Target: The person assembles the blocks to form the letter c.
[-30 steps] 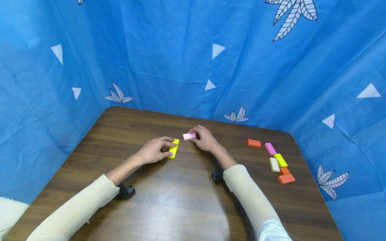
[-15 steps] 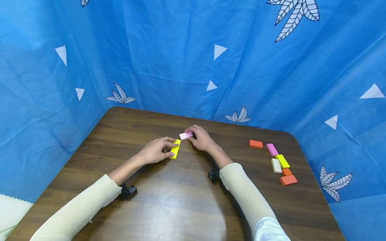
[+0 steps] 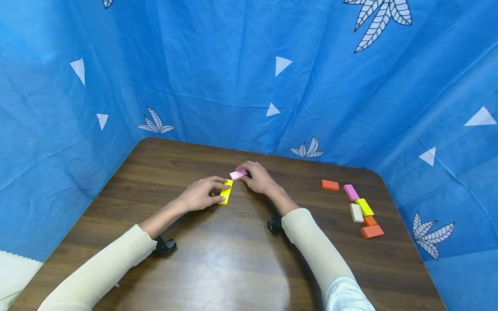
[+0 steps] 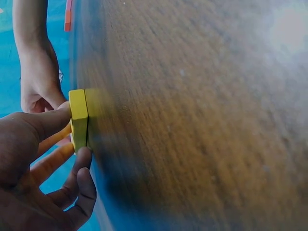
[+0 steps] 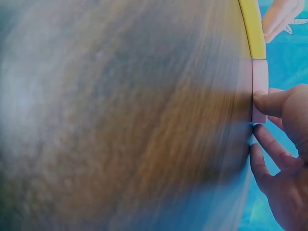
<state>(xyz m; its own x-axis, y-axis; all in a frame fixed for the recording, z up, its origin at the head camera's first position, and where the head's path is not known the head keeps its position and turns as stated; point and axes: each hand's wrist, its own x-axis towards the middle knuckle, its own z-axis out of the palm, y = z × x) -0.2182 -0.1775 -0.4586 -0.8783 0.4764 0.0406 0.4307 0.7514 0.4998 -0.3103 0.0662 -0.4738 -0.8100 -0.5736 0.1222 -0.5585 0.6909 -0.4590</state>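
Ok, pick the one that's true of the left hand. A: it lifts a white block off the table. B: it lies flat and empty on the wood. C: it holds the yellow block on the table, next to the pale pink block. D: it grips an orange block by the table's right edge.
C: the left hand holds the yellow block on the table, its far end meeting the pale pink block that the right hand holds.

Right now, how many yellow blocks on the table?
2. One yellow block held by the left hand near the centre; the other yellow block in the right-side cluster. None seem hidden.
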